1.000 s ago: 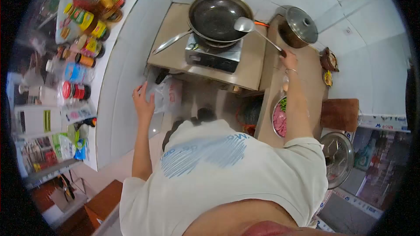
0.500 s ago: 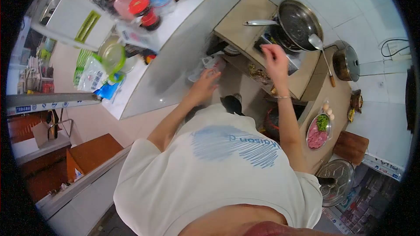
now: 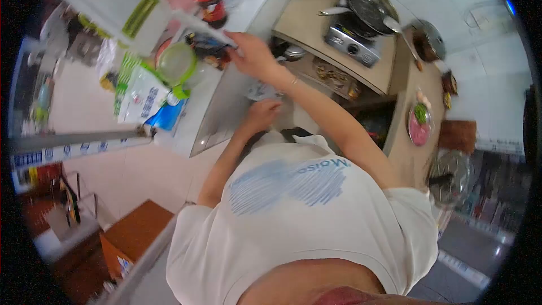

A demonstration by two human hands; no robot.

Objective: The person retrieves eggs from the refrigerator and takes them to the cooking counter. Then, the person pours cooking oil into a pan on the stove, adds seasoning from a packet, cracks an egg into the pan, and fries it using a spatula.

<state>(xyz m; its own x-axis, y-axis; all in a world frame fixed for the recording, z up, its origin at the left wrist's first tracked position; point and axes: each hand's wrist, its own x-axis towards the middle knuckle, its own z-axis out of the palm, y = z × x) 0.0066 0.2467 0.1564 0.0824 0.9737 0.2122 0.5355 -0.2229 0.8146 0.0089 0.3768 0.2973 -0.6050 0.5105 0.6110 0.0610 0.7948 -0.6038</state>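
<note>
My right hand (image 3: 251,56) reaches across to the white counter on the left. Its fingers close on the end of a white strip-like edge (image 3: 206,29) beside dark, colourful packets (image 3: 209,51); blur hides what the edge belongs to. Close by are a red-lidded jar (image 3: 209,3), a green-rimmed clear container (image 3: 176,63) and a white panel with a green label (image 3: 138,11). My left hand (image 3: 262,114) hangs low before my body, fingers curled in, with nothing visible in it. Behind it lies a crumpled clear plastic bag (image 3: 262,90).
A frying pan (image 3: 370,8) sits on a gas stove (image 3: 353,45), a spatula (image 3: 403,36) leaning at its rim. To the right are a lidded pot (image 3: 429,39), a plate of meat and greens (image 3: 419,124), and a wooden board (image 3: 457,135). A white and green bag (image 3: 144,96) lies on the left counter.
My right hand has swung left from beside the stove to the white counter and taken hold of the white edge. My left hand's spread fingers have curled in. The view has shifted slightly.
</note>
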